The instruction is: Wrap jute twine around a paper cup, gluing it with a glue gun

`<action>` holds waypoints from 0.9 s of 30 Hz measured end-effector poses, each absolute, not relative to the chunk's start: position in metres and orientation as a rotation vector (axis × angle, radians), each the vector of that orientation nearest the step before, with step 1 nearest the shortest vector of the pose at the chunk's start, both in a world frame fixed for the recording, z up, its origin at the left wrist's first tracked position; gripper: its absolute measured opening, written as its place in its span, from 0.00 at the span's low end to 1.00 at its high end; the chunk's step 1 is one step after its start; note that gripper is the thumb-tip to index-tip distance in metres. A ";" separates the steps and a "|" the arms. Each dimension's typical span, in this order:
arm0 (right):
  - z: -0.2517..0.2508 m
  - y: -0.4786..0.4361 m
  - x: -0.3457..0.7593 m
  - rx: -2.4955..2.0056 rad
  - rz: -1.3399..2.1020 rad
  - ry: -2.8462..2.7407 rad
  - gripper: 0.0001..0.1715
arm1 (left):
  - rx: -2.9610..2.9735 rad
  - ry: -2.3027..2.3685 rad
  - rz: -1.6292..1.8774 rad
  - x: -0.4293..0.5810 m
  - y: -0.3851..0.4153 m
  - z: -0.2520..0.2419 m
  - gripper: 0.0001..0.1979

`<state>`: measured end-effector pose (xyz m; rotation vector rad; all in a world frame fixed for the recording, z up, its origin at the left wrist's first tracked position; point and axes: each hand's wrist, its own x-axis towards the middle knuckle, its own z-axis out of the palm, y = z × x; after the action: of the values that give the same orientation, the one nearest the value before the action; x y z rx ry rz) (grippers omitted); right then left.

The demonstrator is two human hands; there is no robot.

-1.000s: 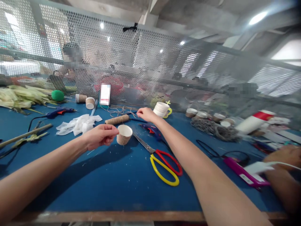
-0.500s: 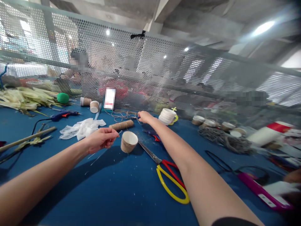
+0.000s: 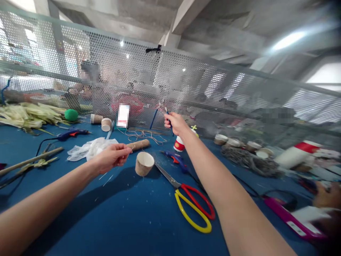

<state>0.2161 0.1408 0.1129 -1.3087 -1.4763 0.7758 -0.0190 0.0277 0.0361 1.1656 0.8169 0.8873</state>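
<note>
My right hand (image 3: 176, 123) grips a pair of blue-handled pliers (image 3: 155, 118), raised off the table with the jaws pointing up and the handles spread. My left hand (image 3: 117, 155) is closed in a pinch on a thin piece of wire (image 3: 133, 147), bent at its tip. Right of that hand stands a small twine-covered paper cup (image 3: 144, 164), its mouth up. Behind the cup lies a roll of brown twine (image 3: 140, 144). Large scissors (image 3: 174, 184) with one red and one yellow handle lie to the cup's right, near a blue glue gun (image 3: 174, 156).
White mesh cloth (image 3: 90, 148), another glue gun (image 3: 71, 133), a green ball (image 3: 71, 115) and corn husks (image 3: 29, 115) lie left. A phone (image 3: 123, 115) leans on the perforated screen (image 3: 138, 78). Grey cord (image 3: 247, 158) and a purple power strip (image 3: 290, 217) lie right, near another person's hand (image 3: 323, 195).
My right hand has lifted the pliers up from the back of the table. White stacked cups by that arm have shifted, now showing a red-and-white side. My left hand keeps its pinch on the wire.
</note>
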 end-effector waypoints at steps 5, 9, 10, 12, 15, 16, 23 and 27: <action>0.123 0.055 0.206 -0.964 1.084 -1.410 0.15 | 1.374 0.895 1.027 -0.015 0.018 0.053 0.13; 0.113 -0.009 0.202 -0.890 1.465 -1.314 0.18 | 1.554 0.810 1.017 -0.007 -0.001 0.060 0.12; 0.108 -0.019 0.201 -0.881 1.521 -1.268 0.16 | 1.583 0.761 0.975 -0.005 -0.006 0.060 0.12; 0.095 -0.034 0.199 -0.827 1.574 -1.161 0.12 | 1.629 0.688 0.904 -0.001 -0.016 0.060 0.12; 0.073 -0.041 0.195 -0.709 1.577 -1.026 0.09 | 1.648 0.640 0.858 0.003 -0.026 0.055 0.12; 0.066 -0.041 0.194 -0.679 1.594 -0.990 0.09 | 1.621 0.632 0.848 0.004 -0.028 0.053 0.12; 0.040 -0.035 0.182 -0.625 1.812 -1.014 0.18 | 1.436 0.574 0.764 0.012 -0.035 0.039 0.15; 0.048 -0.038 0.183 -0.639 1.726 -1.167 0.20 | 1.469 0.583 0.747 0.014 -0.040 0.039 0.15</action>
<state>0.1833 -0.0376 0.0475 -0.6393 -1.1670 1.7261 0.0142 -0.0404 0.0391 1.4690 0.5832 0.7467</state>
